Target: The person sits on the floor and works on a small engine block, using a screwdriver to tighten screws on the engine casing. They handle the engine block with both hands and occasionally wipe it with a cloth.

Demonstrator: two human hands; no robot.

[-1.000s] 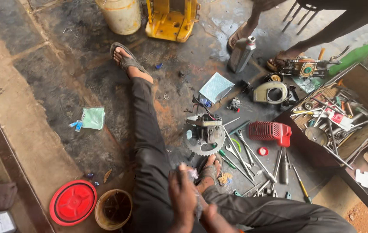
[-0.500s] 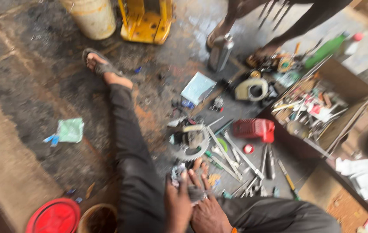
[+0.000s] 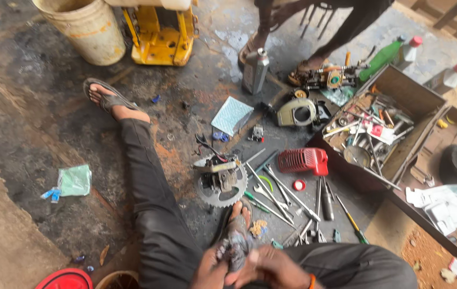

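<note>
Both hands meet low in the near centre. Left hand [image 3: 210, 266] and right hand [image 3: 271, 266] are wrapped together round a small dark greasy part [image 3: 235, 247], held over the lap just above the sandalled foot [image 3: 237, 215]. It is held up close, probably for a two-handed grip and a good look; what the part is I cannot tell.

Just beyond the foot lies a toothed sprocket assembly [image 3: 221, 181], and a fan of wrenches and screwdrivers [image 3: 292, 200] spreads to its right, all within arm's reach. A red plastic cover [image 3: 304, 160] sits beyond the tools. The open wooden toolbox [image 3: 399, 96] walls off the right side.

The outstretched leg [image 3: 148, 182] blocks the left. The floor there holds only a green packet [image 3: 74, 180], and a red lid [image 3: 68, 279] at the near edge. Another person's feet [image 3: 255, 45] stand far, beside a metal can [image 3: 254, 69].
</note>
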